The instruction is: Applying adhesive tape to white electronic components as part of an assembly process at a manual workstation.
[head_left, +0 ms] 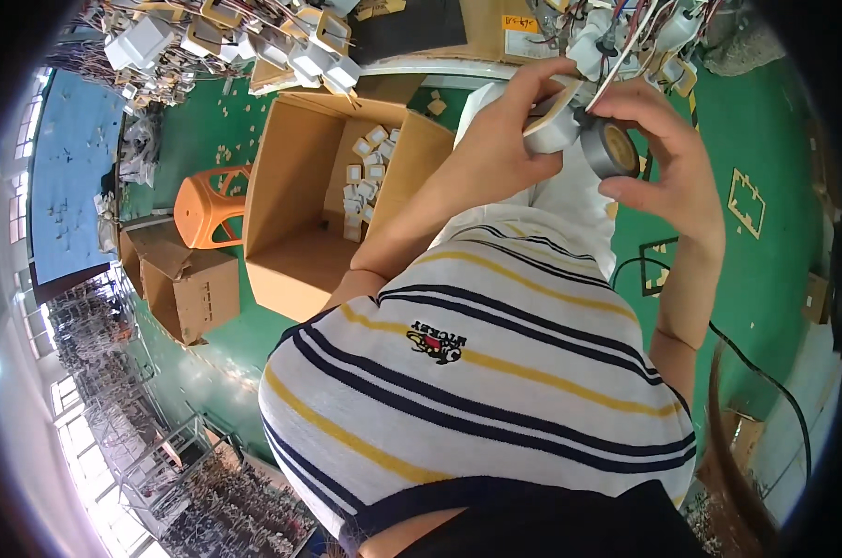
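Up near the top, the left hand grips a small grey part with wires, fingers curled tight around it. Just beside it, the right hand pinches a grey roll of tape. Below and to the left sits an open cardboard box on the green floor.

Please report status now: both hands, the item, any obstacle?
Left hand grips a small grey wired part. Right hand holds a grey tape roll against it. Wires hang close above; nothing blocks the hands.
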`<move>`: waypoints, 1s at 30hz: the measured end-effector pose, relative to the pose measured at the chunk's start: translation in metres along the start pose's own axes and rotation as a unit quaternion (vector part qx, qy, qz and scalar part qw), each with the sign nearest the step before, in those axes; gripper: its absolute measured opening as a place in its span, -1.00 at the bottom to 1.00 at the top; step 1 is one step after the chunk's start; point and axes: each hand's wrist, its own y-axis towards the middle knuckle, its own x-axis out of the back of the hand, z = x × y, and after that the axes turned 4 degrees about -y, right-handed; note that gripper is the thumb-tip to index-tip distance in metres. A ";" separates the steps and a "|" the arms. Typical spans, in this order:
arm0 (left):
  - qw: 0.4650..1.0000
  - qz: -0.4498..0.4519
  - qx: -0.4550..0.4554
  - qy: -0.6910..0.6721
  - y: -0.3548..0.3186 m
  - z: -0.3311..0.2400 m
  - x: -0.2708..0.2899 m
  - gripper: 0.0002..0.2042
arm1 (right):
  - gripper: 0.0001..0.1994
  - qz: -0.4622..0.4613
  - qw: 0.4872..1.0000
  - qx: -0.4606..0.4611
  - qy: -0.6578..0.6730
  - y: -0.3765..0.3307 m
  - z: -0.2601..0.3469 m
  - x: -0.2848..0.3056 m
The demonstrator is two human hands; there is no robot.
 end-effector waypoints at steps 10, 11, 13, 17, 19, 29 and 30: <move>0.967 -0.130 -0.116 0.188 0.003 0.016 -0.018 -0.26 | -0.45 0.019 0.993 -0.005 0.115 0.004 -0.014 -0.011; 0.950 -0.167 -0.136 0.224 0.007 0.019 -0.020 -0.27 | -0.46 -0.013 0.993 -0.037 0.110 0.004 -0.013 -0.014; 0.929 -0.219 -0.160 0.251 0.016 0.033 -0.020 -0.32 | -0.43 -0.070 0.994 -0.061 0.056 0.003 -0.009 -0.023; 0.898 -0.281 -0.195 0.277 0.019 0.035 -0.022 -0.34 | -0.40 -0.128 0.981 -0.140 0.036 0.002 0.011 -0.037; 0.933 -0.253 -0.160 0.198 0.016 0.036 -0.018 -0.46 | -0.39 -0.102 0.988 -0.109 0.049 0.007 0.018 -0.036; 0.774 0.263 0.243 -0.523 0.003 0.014 0.006 -0.24 | -0.33 0.113 0.982 -0.006 0.150 0.053 -0.030 -0.002; 0.745 0.299 0.260 -0.536 0.000 0.017 0.006 -0.25 | -0.31 0.185 0.963 0.003 0.196 0.056 -0.039 0.002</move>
